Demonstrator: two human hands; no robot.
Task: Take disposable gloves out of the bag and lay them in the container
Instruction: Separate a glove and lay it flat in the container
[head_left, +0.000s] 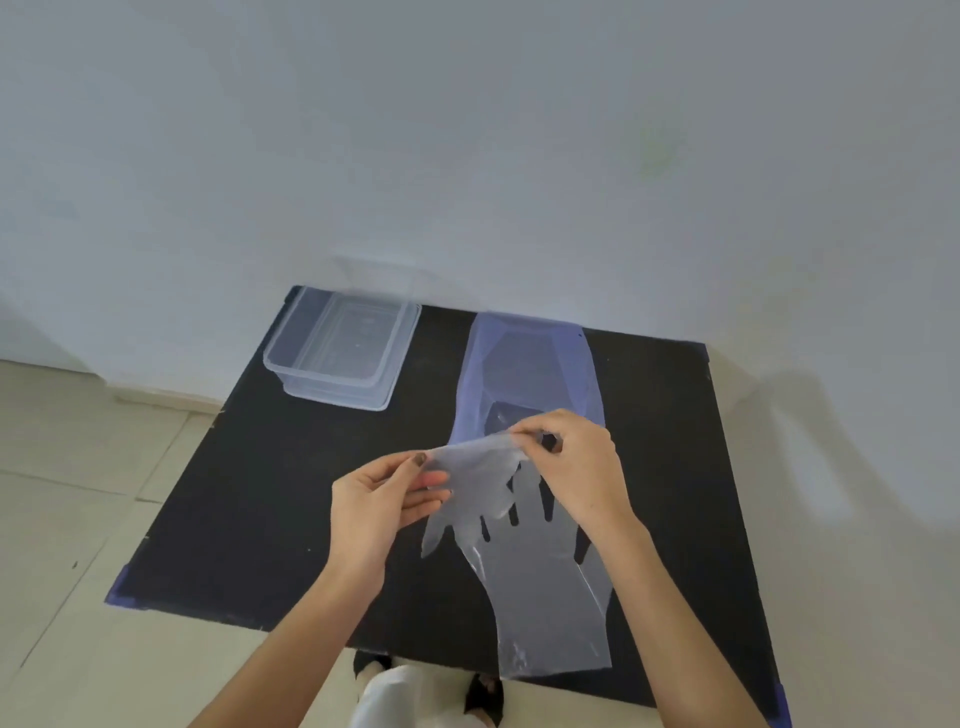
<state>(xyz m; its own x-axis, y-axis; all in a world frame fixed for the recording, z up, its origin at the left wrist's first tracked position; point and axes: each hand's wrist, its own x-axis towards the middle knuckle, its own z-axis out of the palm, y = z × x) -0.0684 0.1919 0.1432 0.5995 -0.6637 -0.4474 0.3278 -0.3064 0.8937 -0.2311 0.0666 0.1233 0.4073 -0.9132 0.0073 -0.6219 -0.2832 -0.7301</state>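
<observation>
A thin clear disposable glove (475, 480) hangs in the air above the black table (249, 499), fingers pointing down. My left hand (382, 499) pinches its left cuff corner and my right hand (576, 462) pinches the right one. Beneath it a second clear glove (545, 603) lies flat on the table, fingers toward the far side, cuff near the front edge. The bluish transparent bag (530, 364) lies flat behind my hands at the table's far middle. A clear rectangular plastic container (291, 364) sits at the far left corner; I see nothing inside it.
A white wall rises right behind the table. Pale tiled floor lies to the left and in front. My feet in dark sandals (483, 693) show under the table's near edge.
</observation>
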